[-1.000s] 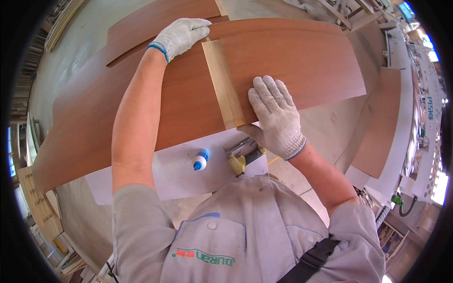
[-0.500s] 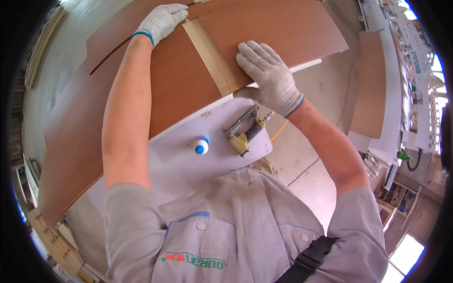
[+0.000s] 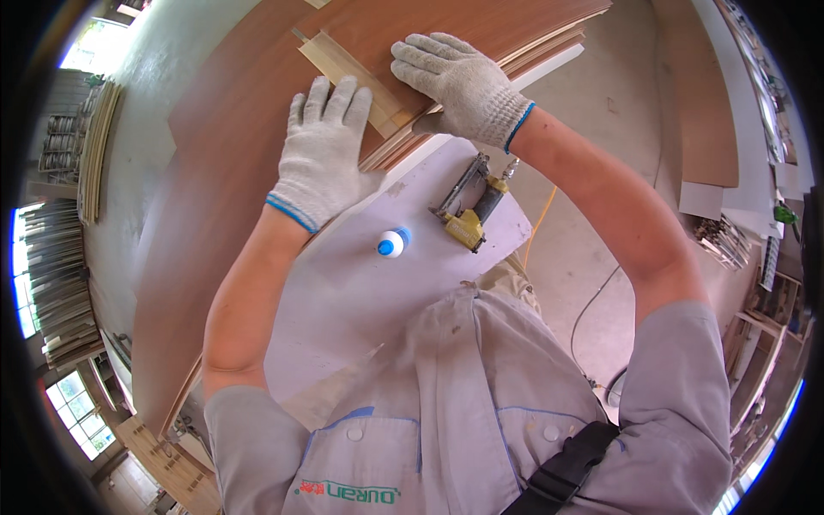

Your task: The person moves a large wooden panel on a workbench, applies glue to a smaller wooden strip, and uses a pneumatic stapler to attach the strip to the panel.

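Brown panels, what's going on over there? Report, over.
Left hand, right hand: both open, on brown panels beside pale strip. Panels stacked, layered edges showing. Bottle, yellow-black tool off the panels, on whitish board.

A pale table [image 3: 330, 300] bears panels [image 3: 236, 137], bottle [image 3: 392, 244], nailer [image 3: 467, 227].

Gloved left hand [image 3: 324, 146] and right hand [image 3: 463, 86] lie flat on stacked reddish-brown panels [image 3: 232, 137], a pale wooden strip [image 3: 343, 69] between them; a pneumatic nailer [image 3: 469, 225] and blue-capped bottle [image 3: 391, 244] rest nearby.
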The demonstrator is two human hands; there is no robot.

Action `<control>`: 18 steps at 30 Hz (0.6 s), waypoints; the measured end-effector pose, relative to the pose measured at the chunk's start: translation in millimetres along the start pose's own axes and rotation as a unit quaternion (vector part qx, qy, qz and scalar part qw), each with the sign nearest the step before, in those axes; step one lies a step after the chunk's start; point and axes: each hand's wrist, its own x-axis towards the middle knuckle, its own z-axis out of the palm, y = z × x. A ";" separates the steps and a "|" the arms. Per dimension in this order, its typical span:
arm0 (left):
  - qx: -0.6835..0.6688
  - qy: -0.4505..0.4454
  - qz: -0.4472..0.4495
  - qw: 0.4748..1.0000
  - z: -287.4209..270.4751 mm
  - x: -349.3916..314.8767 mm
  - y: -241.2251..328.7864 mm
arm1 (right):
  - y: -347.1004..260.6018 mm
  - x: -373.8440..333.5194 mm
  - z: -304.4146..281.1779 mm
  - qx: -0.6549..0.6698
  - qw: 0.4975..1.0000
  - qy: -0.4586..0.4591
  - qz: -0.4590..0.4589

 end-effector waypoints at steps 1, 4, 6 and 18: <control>0.026 -0.003 -0.004 1.000 2.1 1.2 2.9 | -1.4 0.9 0.1 -0.009 1.000 -0.005 -0.003; 0.060 0.002 -0.018 0.998 13.1 5.0 9.5 | -3.2 1.3 0.0 -0.028 1.000 -0.013 -0.004; 0.003 0.034 0.001 0.999 10.9 2.3 5.5 | -3.8 0.2 1.6 -0.030 1.000 -0.009 0.002; -0.056 0.129 0.068 0.988 18.9 0.3 0.9 | -6.2 -1.8 5.0 0.005 0.998 0.058 0.002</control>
